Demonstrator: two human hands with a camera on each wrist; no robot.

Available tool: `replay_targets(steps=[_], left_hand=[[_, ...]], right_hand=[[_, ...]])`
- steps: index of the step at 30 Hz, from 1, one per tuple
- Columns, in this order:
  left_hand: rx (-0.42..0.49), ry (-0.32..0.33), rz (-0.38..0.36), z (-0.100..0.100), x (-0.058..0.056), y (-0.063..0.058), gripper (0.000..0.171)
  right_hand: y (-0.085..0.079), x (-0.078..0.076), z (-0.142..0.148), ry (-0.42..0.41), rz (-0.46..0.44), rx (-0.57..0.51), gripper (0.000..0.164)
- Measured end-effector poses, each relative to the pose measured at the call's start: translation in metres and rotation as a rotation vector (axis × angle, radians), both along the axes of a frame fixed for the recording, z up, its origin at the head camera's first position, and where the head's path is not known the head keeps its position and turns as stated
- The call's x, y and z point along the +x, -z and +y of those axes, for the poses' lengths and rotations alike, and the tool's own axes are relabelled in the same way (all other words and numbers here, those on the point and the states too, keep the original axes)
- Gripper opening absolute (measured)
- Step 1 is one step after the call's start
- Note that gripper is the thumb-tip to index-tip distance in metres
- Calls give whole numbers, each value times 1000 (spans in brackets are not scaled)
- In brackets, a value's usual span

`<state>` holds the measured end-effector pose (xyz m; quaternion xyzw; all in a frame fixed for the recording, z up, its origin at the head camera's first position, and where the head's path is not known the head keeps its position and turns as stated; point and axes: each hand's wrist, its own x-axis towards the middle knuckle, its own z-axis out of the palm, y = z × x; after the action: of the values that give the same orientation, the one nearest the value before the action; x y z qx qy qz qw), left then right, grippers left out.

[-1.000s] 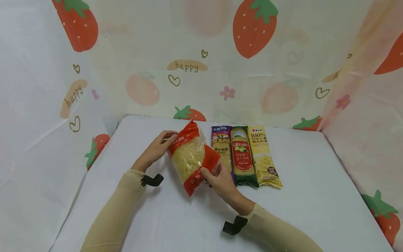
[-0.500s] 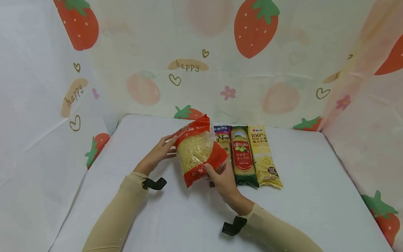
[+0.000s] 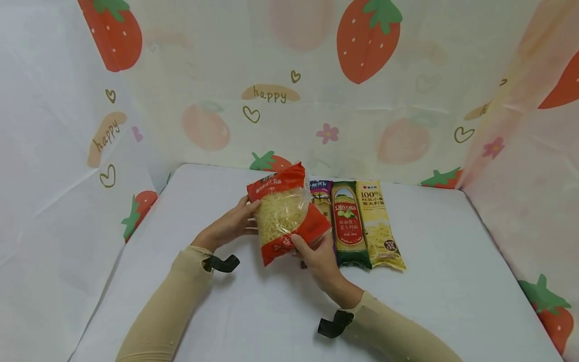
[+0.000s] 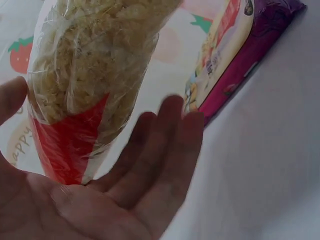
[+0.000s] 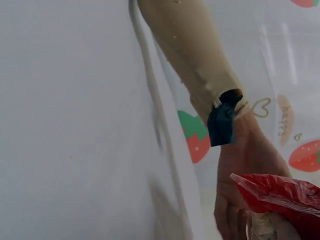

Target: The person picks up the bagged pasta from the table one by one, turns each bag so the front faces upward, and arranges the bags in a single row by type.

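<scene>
Tilted in the middle of the head view is a clear and red bag of short pasta [image 3: 281,213], held between both hands. My left hand [image 3: 230,223] has its thumb over the bag's left edge and its fingers behind it. In the left wrist view, the bag's red end lies at the palm, with the fingers spread to its right. At the bag's lower right corner, my right hand [image 3: 320,259] pinches the red film with its thumb in front; its other fingers are mostly hidden. The right wrist view shows the red corner of the bag and the left hand beyond.
Several pasta packs lie side by side to the right: a purple pack [image 3: 320,196] partly hidden by the bag, a green pack [image 3: 348,223] and a yellow pack [image 3: 380,226]. All rest on a white table [image 3: 253,311], with strawberry-print cloth walls [image 3: 280,55] around it.
The bag has turned clockwise and moved a little right and up, its top now more level. The left hand has followed, its thumb coming onto the bag's front. The right hand keeps its pinch.
</scene>
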<state>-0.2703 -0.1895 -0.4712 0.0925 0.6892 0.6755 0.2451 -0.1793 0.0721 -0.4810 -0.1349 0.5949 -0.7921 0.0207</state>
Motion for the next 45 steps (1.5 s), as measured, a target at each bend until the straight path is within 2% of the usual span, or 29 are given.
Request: replay_targets(steps=[5,10,14,17,18,21,28,32,40,45], left_hand=[[15,-68,2,2,-3,2,85],[1,-153,55,0,-6,4,89],[4,-174,97,-3,-7,4,87],[-7,-183,120,-6,-8,3,86],[-12,-183,128,-7,-8,2,87],[-27,-201,127,-9,-10,-2,88],[-101,-244,112,-13,-15,-12,93],[-144,-253,102,-16,-18,-16,96],[-222,-257,136,-18,-32,-30,95],[-272,-261,128,-23,-46,-27,94]], right_hand=[[1,-2,3,-48,36,77,61],[0,-5,11,-115,37,204,55],[4,-7,16,-121,19,256,77],[8,-9,19,-112,13,244,94],[9,-11,20,-111,17,240,96],[11,-14,21,-102,31,250,94],[11,-22,14,-14,75,416,95],[11,-28,6,19,85,466,92],[8,-43,-6,27,41,567,88],[10,-53,-15,16,20,559,84]])
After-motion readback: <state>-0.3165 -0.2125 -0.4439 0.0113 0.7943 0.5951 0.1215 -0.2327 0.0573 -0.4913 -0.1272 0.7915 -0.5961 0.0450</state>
